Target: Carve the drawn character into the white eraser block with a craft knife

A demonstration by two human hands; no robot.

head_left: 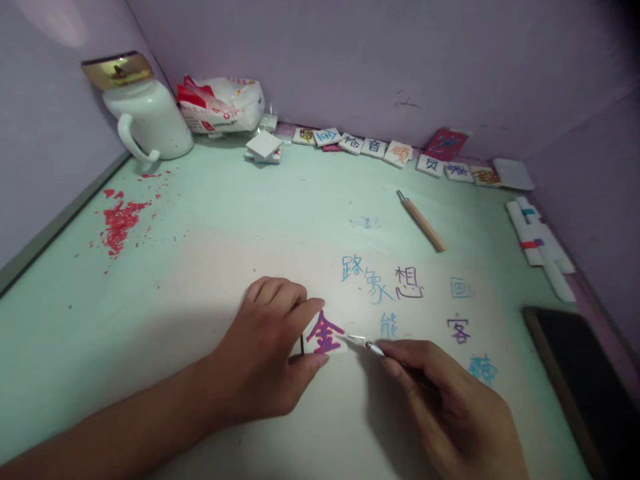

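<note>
A small white tile [315,345] with a purple-red Chinese character lies flat on the table [280,207]. My left hand [267,340] pins it at its left side, with the forefinger at the top edge and the thumb at the bottom edge. In my right hand [450,407] is a slim craft knife [373,348], gripped like a pen. Its pale blade points left, and the tip meets the right part of the character; whether it cuts in cannot be made out. The lower end of the knife is hidden behind my right fingers.
A wooden-handled carving tool [423,223] lies behind my right hand. Red shavings [120,227] are scattered at left, below a lidded white mug [145,120] and a tissue pack [230,107]. Lettered tiles [374,147] line the wall. White markers [525,233] and a dark phone [585,387] lie right.
</note>
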